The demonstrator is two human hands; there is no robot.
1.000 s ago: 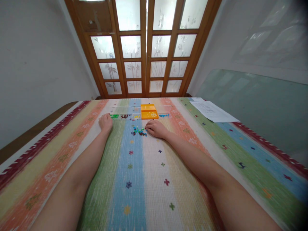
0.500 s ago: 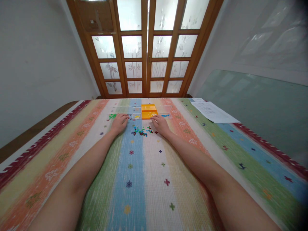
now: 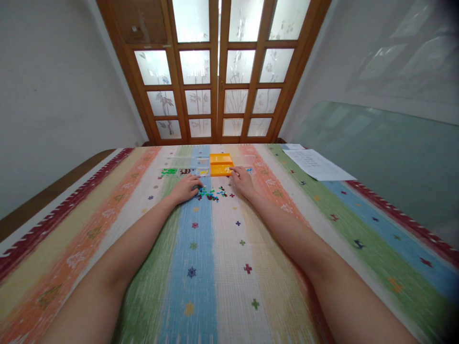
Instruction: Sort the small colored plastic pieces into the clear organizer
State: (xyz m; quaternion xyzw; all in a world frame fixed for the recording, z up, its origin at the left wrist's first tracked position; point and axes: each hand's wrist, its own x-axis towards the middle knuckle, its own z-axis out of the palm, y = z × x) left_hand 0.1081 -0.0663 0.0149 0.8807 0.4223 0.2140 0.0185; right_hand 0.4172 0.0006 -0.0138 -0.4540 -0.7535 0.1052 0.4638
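Left hand (image 3: 186, 188): palm down on the striped cloth (image 3: 215, 272), fingers curled against the left edge of the heap. Whether a piece is pinched under them cannot be told

Heap of small coloured pieces (image 3: 211, 193): loose on the blue stripe, between the two hands and just short of the trays. The colours are mixed and the pieces are tiny

Orange tray (image 3: 220, 165): behind the heap, with a few pale pieces inside

Right hand (image 3: 244, 180): flat on the cloth to the right of the heap, forefinger stretched to the tray's near right corner. Grip cannot be told, as the fingertips are too small to read

Handling, as judged: take one piece at a time with thumb and forefinger tip. Lift rather than drag, since the woven cloth would likely snag or scatter the pieces. Keeping the wrists low and the heap gathered should make this easier

Surroundings, left to right:
- wooden table edge (image 3: 53, 191), bare beside the cloth
- green pieces (image 3: 168, 171), dark red pieces (image 3: 184, 171) and yellow pieces (image 3: 203, 172), in a clear row left of the orange tray
- blue pieces (image 3: 248, 169), just past the right forefinger
- sheet of paper (image 3: 315, 165), well apart on the right
- glass pane (image 3: 376, 153), leaning at the far right

In the way: the printed crosses on the cloth look much like stray pieces. Either forearm could sweep the heap
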